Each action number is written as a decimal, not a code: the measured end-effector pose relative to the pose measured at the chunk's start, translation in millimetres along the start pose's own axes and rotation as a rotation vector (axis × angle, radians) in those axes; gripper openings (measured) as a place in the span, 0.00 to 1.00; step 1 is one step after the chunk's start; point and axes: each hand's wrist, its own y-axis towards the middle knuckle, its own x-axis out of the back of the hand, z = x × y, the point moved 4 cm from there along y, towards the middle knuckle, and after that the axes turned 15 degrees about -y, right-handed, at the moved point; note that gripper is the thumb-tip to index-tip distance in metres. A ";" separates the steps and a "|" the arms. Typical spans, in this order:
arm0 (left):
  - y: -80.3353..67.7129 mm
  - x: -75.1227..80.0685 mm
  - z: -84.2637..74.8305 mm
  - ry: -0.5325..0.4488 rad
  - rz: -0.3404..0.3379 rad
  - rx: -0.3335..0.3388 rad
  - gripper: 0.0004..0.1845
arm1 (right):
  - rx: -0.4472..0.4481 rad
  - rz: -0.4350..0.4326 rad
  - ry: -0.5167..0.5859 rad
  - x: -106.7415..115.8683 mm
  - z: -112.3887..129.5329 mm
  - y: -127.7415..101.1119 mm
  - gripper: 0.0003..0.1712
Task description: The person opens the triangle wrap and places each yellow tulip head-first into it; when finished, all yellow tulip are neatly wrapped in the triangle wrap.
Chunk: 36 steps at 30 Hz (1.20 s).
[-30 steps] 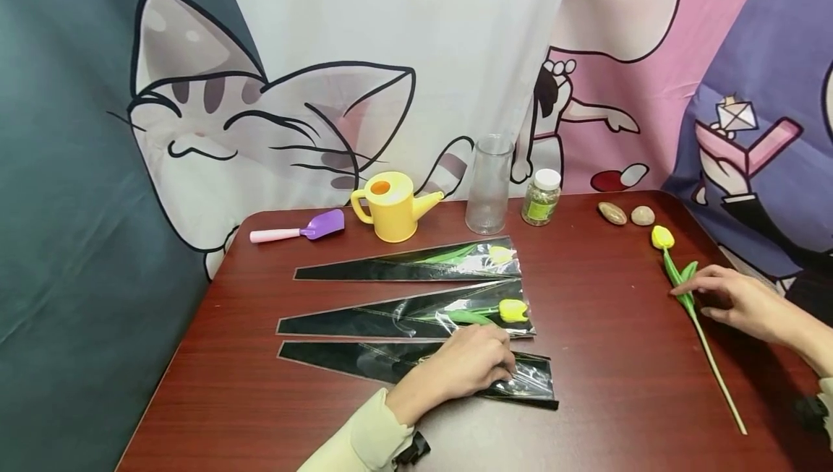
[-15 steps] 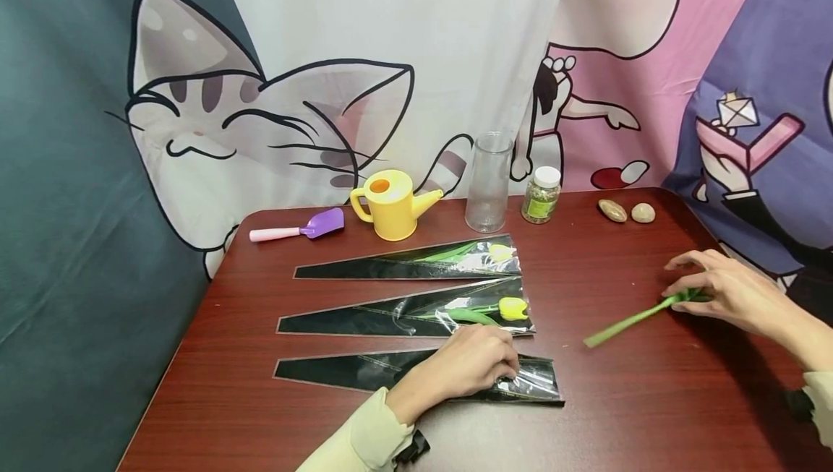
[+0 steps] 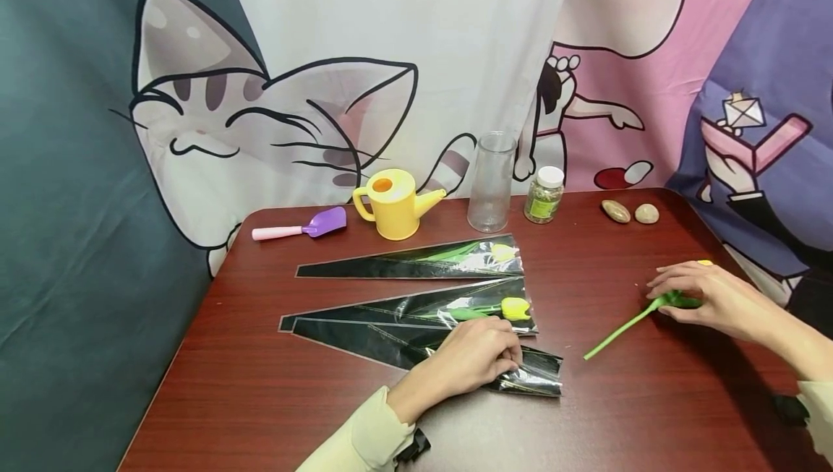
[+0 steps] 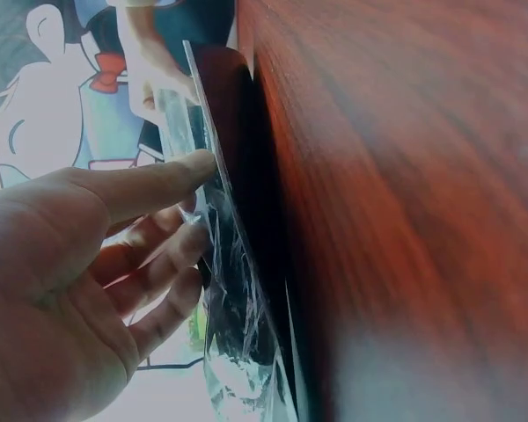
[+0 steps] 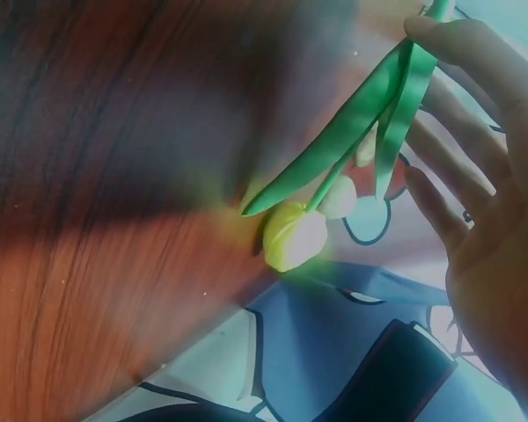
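My left hand [image 3: 471, 356] grips the nearest flower sleeve [image 3: 358, 342], black with a clear front, by its wide part. In the left wrist view the thumb and fingers [image 4: 158, 180] pinch the sleeve's edge, raised off the wood. This sleeve's narrow end overlaps the middle sleeve [image 3: 384, 307], which holds a yellow tulip [image 3: 514, 309]. Over at the right, my right hand [image 3: 722, 302] pinches a loose artificial tulip by its green stem [image 3: 618, 335], the stem end pointing left toward the sleeves. Its yellow bloom [image 5: 295, 236] and long leaves [image 5: 343, 132] show in the right wrist view.
A third sleeve [image 3: 377, 269] with a tulip lies farther back. Along the table's [image 3: 247, 385] rear edge stand a purple scoop [image 3: 325, 222], a yellow watering can [image 3: 395, 204], a clear vase [image 3: 489, 183], a small jar [image 3: 544, 196] and two stones [image 3: 615, 212]. A printed curtain hangs behind.
My right hand has picked up the tulip and turned it, so its stem now points left. My left hand has tilted the nearest sleeve, its narrow end rising over the middle one.
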 end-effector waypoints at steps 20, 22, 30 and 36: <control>-0.7 9.7 3.4 -0.065 -0.111 0.043 0.02 | -0.153 -0.012 0.054 2.2 15.8 -7.7 0.32; -0.5 10.1 3.8 -0.066 -0.115 0.043 0.02 | -0.175 -0.009 0.038 3.0 17.3 -8.3 0.32; -0.4 12.3 5.1 -0.042 -0.118 0.052 0.03 | -0.232 -0.018 0.034 4.6 21.8 -16.9 0.33; -0.6 13.9 5.1 -0.042 -0.125 0.050 0.03 | -0.246 -0.011 0.039 6.7 23.8 -22.5 0.34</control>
